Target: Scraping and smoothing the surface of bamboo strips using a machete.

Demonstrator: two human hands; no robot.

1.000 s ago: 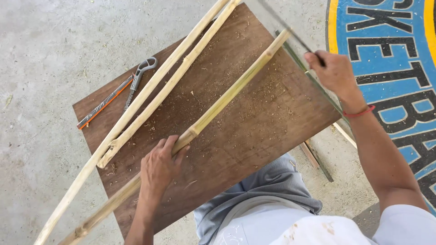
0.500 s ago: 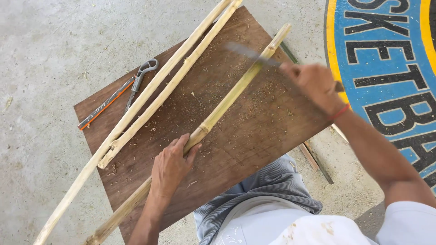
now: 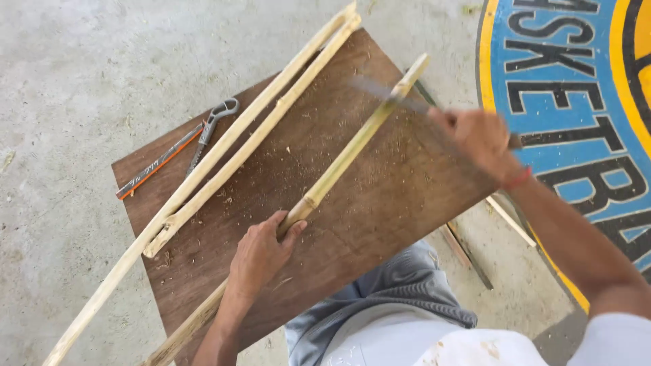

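Left hand: grip closed on bamboo pole, pinning it to the board.
Right hand: grip closed around blurred blade at pole's far end.

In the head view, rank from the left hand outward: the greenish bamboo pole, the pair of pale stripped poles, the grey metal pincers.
1. Greenish bamboo pole: under the left hand, gripped.
2. Pair of pale stripped poles: up and to its left on the brown wooden board.
3. Grey metal pincers: beyond them, near the board's far-left edge.

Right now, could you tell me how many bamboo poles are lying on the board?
3: two poles side by side across the board's left part, one pole under the left hand.
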